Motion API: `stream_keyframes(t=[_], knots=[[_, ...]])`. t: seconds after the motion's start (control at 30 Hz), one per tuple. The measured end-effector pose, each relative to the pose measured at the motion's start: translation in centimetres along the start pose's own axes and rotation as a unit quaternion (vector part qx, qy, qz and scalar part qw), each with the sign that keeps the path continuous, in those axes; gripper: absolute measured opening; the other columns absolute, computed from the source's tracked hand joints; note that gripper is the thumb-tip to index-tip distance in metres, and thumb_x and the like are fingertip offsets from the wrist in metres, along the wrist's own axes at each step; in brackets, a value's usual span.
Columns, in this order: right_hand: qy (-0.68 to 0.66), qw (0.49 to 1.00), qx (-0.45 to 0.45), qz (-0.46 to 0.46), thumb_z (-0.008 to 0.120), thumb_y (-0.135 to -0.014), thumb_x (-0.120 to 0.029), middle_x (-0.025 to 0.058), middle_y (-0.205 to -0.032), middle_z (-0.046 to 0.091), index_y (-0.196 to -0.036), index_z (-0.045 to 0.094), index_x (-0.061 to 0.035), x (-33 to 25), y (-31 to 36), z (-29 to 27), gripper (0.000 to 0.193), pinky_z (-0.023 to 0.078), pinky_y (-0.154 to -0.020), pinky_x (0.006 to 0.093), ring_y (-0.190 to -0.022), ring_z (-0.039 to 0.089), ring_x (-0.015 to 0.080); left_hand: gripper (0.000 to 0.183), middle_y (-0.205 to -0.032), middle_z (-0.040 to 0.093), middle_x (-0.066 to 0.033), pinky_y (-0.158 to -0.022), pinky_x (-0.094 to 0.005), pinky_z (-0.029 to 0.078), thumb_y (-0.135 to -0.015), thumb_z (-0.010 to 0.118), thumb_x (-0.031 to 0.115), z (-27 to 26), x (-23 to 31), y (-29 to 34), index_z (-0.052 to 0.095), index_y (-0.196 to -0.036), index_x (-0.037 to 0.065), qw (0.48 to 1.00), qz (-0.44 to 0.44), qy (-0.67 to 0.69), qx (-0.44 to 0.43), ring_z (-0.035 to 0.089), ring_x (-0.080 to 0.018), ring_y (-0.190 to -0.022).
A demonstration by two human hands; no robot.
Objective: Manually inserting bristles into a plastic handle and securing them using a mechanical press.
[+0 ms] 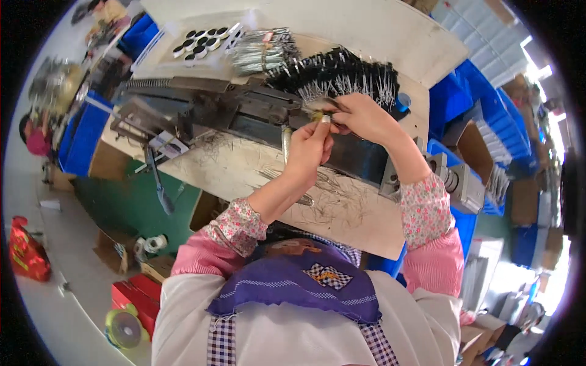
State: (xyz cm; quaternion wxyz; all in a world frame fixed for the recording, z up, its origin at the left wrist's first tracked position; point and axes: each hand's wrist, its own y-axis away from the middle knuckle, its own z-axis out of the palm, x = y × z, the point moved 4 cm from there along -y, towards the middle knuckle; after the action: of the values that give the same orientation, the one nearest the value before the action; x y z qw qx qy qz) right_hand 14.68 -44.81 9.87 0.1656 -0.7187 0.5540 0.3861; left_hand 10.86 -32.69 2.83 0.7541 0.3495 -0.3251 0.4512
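In the middle of the bench, my left hand [310, 146] is closed, thumb and fingers pinched at the end of a metal machine [262, 113]. My right hand [364, 119] meets it from the right, its fingers also pinched together. Between the fingertips something small, part shiny and part yellowish, shows; it is too small and covered to name. Just beyond the hands lies a heap of black-bristled brushes [336, 70] with twisted wire stems. A bundle of silvery wires [262, 52] lies to its left.
Loose wire pieces [323, 189] litter the pale bench top [238, 165]. A white tray [165, 67] holds black-and-white round pieces at the far left. A grey motor-like unit [467, 186] stands at the bench's right end. Blue bins [497, 116] stack at right; a long-handled lever [162, 189] hangs left.
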Motion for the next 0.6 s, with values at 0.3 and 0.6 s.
stream_keyframes(t=[0.3, 0.6], knots=[[-0.209, 0.974, -0.05, 0.072, 0.059, -0.089, -0.012, 0.0084, -0.083, 0.065, -0.118, 0.059, 0.0031, 0.9, -0.6, -0.8, 0.033, 0.052, -0.064, 0.0272, -0.066, 0.063, 0.0145, 0.039, -0.073, 0.056, -0.0037, -0.058, -0.0269, 0.043, -0.099, 0.043, 0.039, -1.1, -0.1, -0.2, 0.058, -0.094, 0.003, 0.999, -0.027, 0.009, -0.014, 0.051, -0.0119, -0.062], [0.178, 0.976, 0.066, -0.107, 0.053, -0.09, -0.02, 0.0149, -0.116, 0.058, -0.114, 0.064, -0.0132, -0.1, 0.7, -2.7, 0.027, 0.045, -0.083, 0.0362, -0.093, 0.055, 0.0312, 0.08, -0.134, 0.039, -0.0227, -0.113, -0.0417, 0.025, -0.094, 0.033, 0.061, 0.8, 1.6, 0.0, 0.028, -0.136, -0.007, 0.951, -0.057, 0.29, -0.088, 0.037, -0.0331, -0.13]])
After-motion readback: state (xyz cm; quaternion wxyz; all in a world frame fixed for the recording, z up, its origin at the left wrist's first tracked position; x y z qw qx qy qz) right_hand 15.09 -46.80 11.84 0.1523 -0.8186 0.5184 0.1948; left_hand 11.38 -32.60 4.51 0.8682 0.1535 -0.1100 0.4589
